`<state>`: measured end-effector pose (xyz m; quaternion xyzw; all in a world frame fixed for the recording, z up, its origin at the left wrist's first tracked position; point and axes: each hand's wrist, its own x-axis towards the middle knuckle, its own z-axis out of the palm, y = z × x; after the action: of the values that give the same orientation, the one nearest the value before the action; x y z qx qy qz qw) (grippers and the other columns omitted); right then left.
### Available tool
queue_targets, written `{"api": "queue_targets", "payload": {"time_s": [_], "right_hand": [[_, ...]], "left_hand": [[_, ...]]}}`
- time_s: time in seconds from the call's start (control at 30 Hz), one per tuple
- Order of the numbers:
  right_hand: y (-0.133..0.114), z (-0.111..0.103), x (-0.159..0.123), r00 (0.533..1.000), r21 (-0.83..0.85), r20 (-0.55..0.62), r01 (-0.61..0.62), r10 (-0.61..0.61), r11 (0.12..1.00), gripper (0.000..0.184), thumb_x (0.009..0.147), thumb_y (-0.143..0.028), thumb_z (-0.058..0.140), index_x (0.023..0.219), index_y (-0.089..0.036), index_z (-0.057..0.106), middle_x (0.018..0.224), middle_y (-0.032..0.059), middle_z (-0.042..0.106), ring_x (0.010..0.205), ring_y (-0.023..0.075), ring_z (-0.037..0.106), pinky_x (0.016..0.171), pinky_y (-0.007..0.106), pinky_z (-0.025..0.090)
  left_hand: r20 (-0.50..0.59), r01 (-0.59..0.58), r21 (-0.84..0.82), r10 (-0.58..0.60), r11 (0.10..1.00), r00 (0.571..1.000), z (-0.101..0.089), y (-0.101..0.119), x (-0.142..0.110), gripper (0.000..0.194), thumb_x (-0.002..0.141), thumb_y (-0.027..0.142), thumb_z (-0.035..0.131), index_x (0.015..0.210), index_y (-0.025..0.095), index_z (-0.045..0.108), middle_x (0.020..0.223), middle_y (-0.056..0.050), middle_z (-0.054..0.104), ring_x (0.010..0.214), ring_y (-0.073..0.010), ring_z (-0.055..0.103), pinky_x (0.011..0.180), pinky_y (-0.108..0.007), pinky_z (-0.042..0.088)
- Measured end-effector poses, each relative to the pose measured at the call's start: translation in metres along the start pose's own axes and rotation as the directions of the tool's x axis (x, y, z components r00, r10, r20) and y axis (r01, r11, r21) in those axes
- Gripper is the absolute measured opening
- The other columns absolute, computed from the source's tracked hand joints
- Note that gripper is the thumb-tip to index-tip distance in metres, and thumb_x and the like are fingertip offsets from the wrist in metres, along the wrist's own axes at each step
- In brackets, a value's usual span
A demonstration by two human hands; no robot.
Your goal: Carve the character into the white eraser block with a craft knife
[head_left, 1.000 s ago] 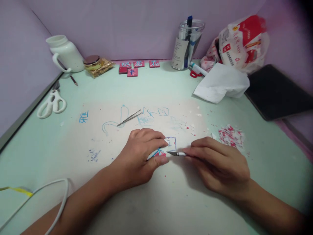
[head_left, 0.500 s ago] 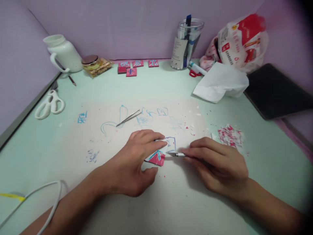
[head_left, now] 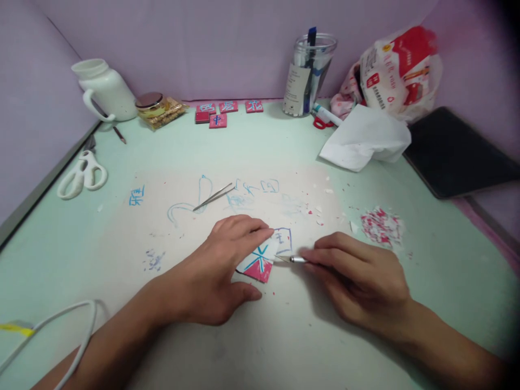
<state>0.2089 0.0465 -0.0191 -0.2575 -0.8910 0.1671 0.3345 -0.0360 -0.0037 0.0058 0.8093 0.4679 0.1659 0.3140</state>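
Note:
A small pink and white block (head_left: 258,261) with blue lines drawn on it lies on the pale green table (head_left: 260,336). My left hand (head_left: 219,271) rests over its left side, fingertips pressing on the top edge, thumb spread toward its lower edge. My right hand (head_left: 361,281) is closed around a thin craft knife (head_left: 293,259), whose blade tip touches the block's right edge. A blue square (head_left: 284,239) is drawn on the table just behind the block.
Tweezers (head_left: 214,196) lie behind my hands among blue scribbles. A heap of pink and white shavings (head_left: 381,225) sits at right. White scissors (head_left: 83,173), a white jug (head_left: 103,89), several pink blocks (head_left: 219,112), a pen jar (head_left: 309,67), tissue (head_left: 363,138), a plastic bag (head_left: 400,67) and a dark tablet (head_left: 459,151) ring the table; a cable (head_left: 73,346) lies lower left.
My left thumb has drawn back from the block, uncovering its pink and white face with the blue lines. The block has turned slightly. The knife stays at its right edge.

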Motion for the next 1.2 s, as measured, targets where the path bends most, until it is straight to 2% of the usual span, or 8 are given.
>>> {"api": "queue_targets", "payload": {"time_s": [0.07,0.17,0.33,0.63,0.8,0.97,1.1,1.2], "right_hand": [[-0.005,0.001,-0.005,1.0,-0.044,0.029,-0.011,0.012,0.999,0.024,0.08,-0.005,0.055,0.097,-0.018,0.064,0.083,0.0042,0.065,0.067,0.0124,0.06,0.053,0.023,0.046],[-0.015,0.002,-0.009,0.999,-0.145,0.038,-0.018,0.024,0.989,0.023,0.081,-0.006,0.051,0.095,-0.017,0.065,0.082,0.0043,0.066,0.066,0.0129,0.061,0.053,0.023,0.046],[-0.023,0.004,-0.006,0.998,-0.333,-0.06,-0.004,-0.017,0.943,0.018,0.08,-0.005,0.057,0.086,-0.019,0.068,0.076,0.0017,0.067,0.061,0.011,0.06,0.048,0.023,0.04],[-0.017,0.005,-0.008,0.997,-0.277,-0.079,-0.006,-0.016,0.961,0.025,0.079,-0.002,0.057,0.093,-0.02,0.067,0.081,0.002,0.068,0.066,0.0125,0.061,0.053,0.024,0.044],[-0.014,0.0,0.003,0.992,-0.291,-0.028,0.11,-0.123,0.95,0.028,0.077,0.0,0.057,0.096,-0.02,0.066,0.085,0.0018,0.072,0.067,0.0129,0.064,0.057,0.024,0.049],[-0.01,-0.005,0.019,0.976,-0.378,-0.011,0.196,-0.216,0.905,0.023,0.077,-0.001,0.059,0.09,-0.019,0.067,0.08,0.0006,0.073,0.065,0.0123,0.067,0.058,0.024,0.051],[-0.008,-0.003,0.018,0.98,-0.358,-0.066,0.152,-0.188,0.921,0.021,0.077,-0.004,0.062,0.09,-0.02,0.068,0.079,0.001,0.072,0.067,0.013,0.067,0.06,0.024,0.051],[-0.008,-0.001,0.012,0.989,-0.306,-0.062,0.111,-0.136,0.946,0.022,0.079,-0.004,0.058,0.09,-0.02,0.068,0.08,0.0017,0.071,0.067,0.0122,0.065,0.058,0.023,0.05]], "left_hand": [[-0.036,0.022,0.04,-0.021,0.999,0.999,0.003,-0.002,0.001,0.064,0.076,0.025,0.067,0.135,0.021,0.041,0.132,-0.011,0.047,0.125,-0.0295,0.038,0.106,-0.05,0.03],[-0.117,0.073,0.125,-0.058,0.989,0.991,0.009,-0.002,0.003,0.051,0.076,0.026,0.068,0.123,0.018,0.052,0.118,-0.01,0.053,0.111,-0.0283,0.046,0.098,-0.049,0.034],[-0.174,0.086,0.16,-0.058,0.983,0.983,0.013,0.001,0.005,0.045,0.076,0.033,0.068,0.115,0.015,0.056,0.11,-0.011,0.054,0.102,-0.0273,0.046,0.091,-0.048,0.036],[-0.195,0.077,0.125,-0.052,0.989,0.979,0.015,0.002,0.003,0.042,0.075,0.026,0.068,0.115,0.016,0.056,0.106,-0.008,0.052,0.098,-0.0236,0.045,0.089,-0.045,0.034],[-0.193,0.099,0.108,-0.076,0.989,0.978,0.015,0.001,0.004,0.043,0.074,0.026,0.068,0.114,0.018,0.057,0.107,-0.007,0.052,0.099,-0.0237,0.045,0.089,-0.045,0.034],[-0.201,0.102,0.087,-0.083,0.991,0.976,0.016,-0.001,0.005,0.046,0.07,0.023,0.069,0.115,0.018,0.057,0.105,-0.006,0.052,0.098,-0.023,0.045,0.09,-0.045,0.034],[-0.208,0.103,0.081,-0.084,0.991,0.975,0.016,-0.001,0.005,0.047,0.069,0.022,0.07,0.114,0.018,0.057,0.104,-0.006,0.053,0.097,-0.0232,0.045,0.089,-0.045,0.034],[-0.203,0.103,0.08,-0.085,0.991,0.976,0.016,0.0,0.004,0.045,0.069,0.021,0.069,0.113,0.018,0.057,0.104,-0.007,0.053,0.096,-0.0235,0.045,0.088,-0.045,0.035]]}}
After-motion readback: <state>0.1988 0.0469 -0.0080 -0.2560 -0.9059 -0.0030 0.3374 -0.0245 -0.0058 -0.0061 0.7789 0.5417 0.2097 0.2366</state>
